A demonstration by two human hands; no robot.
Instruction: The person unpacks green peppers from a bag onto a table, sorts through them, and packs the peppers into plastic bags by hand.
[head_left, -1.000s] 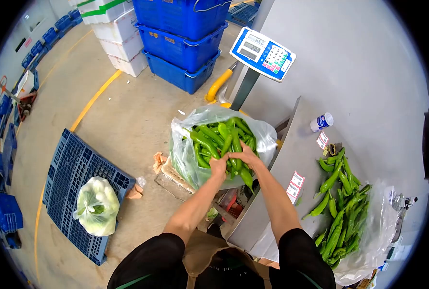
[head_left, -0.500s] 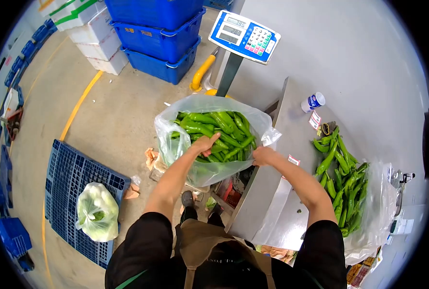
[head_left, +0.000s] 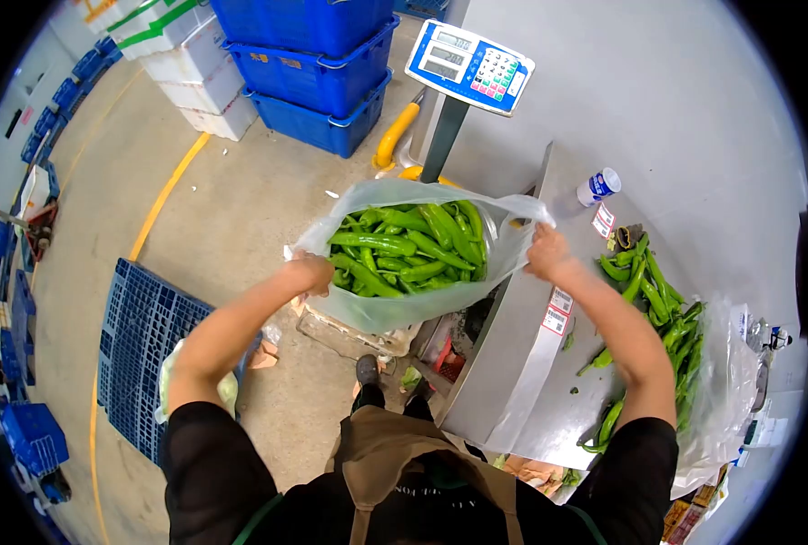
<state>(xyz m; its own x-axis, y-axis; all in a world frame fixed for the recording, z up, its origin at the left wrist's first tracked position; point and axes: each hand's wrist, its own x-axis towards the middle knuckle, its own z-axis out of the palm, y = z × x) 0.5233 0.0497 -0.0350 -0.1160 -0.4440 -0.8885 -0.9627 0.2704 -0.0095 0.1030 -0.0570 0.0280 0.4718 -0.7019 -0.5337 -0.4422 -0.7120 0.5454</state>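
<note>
A clear plastic bag (head_left: 368,312) full of long green peppers (head_left: 413,250) sits on the scale, its mouth stretched wide. My left hand (head_left: 310,274) is closed on the bag's left edge. On the opposite side, my right hand (head_left: 546,252) grips the bag's right edge, pulled up and outward. Behind the bag rises the scale's post with its display and keypad (head_left: 470,66); the digits are too small to read surely. More green peppers (head_left: 658,309) lie heaped on the steel table to my right, partly behind my right forearm.
Label stickers (head_left: 558,311) on a backing strip run along the steel table (head_left: 522,363). A white and blue tub (head_left: 598,186) stands farther back. Stacked blue crates (head_left: 318,82) and white foam boxes (head_left: 200,82) are ahead left. A blue pallet (head_left: 141,336) holds a partly hidden bag (head_left: 172,377).
My left hand has left the peppers and moved left onto the bag's edge. My right hand has risen to the right, spreading the bag's mouth wider.
</note>
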